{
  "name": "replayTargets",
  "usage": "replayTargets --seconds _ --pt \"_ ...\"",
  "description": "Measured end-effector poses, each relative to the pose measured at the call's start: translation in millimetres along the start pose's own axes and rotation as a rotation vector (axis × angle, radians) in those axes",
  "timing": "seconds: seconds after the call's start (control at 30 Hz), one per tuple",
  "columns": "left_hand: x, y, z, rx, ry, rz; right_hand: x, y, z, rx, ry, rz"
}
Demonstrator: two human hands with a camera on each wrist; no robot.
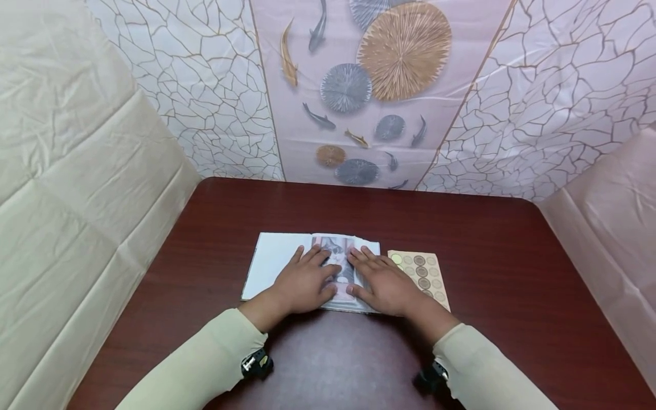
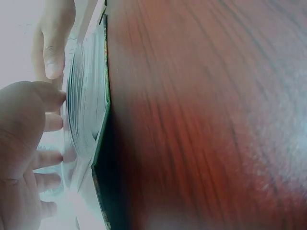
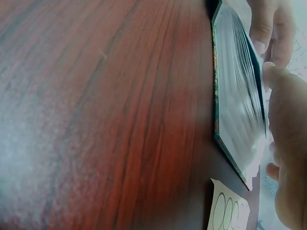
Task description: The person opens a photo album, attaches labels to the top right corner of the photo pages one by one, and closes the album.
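Observation:
An open album with a hard cover lies on the table, its left side a blank white page. On its right side is a banknote-like print in grey and pink, partly covered by the hands. My left hand rests on this print with fingers spread. From the other side my right hand lies on the same page, its fingertips on the print's right edge. Both wrist views show a thick stack of pages under the fingers, and a dark green cover edge.
Just right of the album lies a beige sheet with rows of round coin-like stickers, some dark, one yellowish. The dark red wooden table extends around both. Patterned cloth hangs behind it, and pale cloth covers the sides.

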State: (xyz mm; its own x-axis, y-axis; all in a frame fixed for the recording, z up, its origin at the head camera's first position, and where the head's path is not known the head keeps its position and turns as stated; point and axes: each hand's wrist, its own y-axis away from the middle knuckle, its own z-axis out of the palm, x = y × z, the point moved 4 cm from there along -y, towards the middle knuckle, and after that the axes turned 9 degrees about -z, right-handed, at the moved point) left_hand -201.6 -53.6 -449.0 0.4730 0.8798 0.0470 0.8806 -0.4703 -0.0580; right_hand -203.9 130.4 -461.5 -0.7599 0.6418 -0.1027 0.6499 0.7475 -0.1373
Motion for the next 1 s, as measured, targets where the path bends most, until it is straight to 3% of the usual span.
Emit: replayTargets --seconds 0.37,0.77,1.0 --pt "3.3 0.2 -9.7 0.164 0.117 0.025 0 8.3 -12 0.058 -0.032 0.032" --pt "8.5 2.0 -18.3 0.191 0.175 0.003 3 21.3 -17 0.077 -0.03 0.033" --pt "19.8 8.7 -29.1 0.221 0.201 0.055 2 36.5 -16 0.079 -0.01 0.046"
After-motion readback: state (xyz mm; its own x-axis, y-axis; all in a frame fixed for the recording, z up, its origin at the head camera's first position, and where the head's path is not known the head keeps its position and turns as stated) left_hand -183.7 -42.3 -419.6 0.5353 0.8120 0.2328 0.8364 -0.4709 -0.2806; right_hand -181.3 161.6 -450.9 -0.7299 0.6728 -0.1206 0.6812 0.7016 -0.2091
